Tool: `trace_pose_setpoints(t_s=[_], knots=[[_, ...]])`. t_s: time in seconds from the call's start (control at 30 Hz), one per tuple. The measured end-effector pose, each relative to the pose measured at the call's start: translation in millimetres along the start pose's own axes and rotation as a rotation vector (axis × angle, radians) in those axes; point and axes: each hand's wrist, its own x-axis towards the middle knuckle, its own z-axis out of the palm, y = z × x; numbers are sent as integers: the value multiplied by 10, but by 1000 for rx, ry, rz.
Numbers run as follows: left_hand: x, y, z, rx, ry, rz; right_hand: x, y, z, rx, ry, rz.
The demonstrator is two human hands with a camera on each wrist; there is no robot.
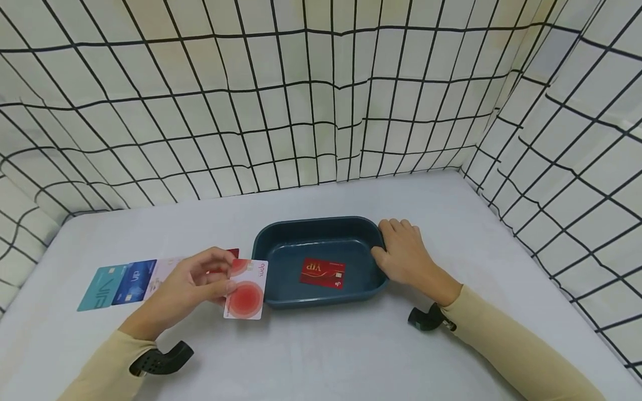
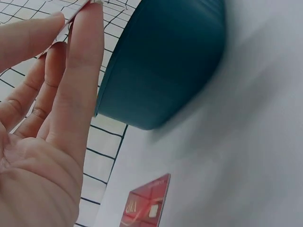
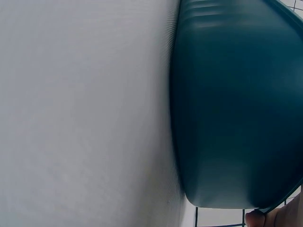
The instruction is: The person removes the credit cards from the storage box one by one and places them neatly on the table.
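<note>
In the head view my left hand [image 1: 200, 278] pinches a white card with red circles [image 1: 245, 298] between thumb and fingers, at the left end of a dark teal tray [image 1: 321, 302]. The left wrist view catches that card [image 2: 72, 18] nearly edge-on. Inside the tray lies a red VIP card [image 1: 321, 273]. My right hand [image 1: 406, 253] grips the tray's right rim, thumb on the inner side. Only a few fingertips of it show in the right wrist view, by the tray wall [image 3: 236, 109].
Left of the tray a row of cards lies on the white table [image 1: 321, 356]: a teal card [image 1: 102, 287], a blue card [image 1: 134, 282], a pale pink card [image 1: 159, 273] and a red card [image 2: 146, 203] partly hidden by my left hand. Black-gridded white walls [image 1: 281, 100] stand behind and at both sides.
</note>
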Motion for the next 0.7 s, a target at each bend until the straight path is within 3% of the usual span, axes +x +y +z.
trace_pose_setpoints(t_s=[0.37,0.7], knots=[[-171,-224,-130,9,16,-72,11,4,1,14,2,-10],[-168,-422,-202,21,40,-144,24,25,-21,13,-12,-5]])
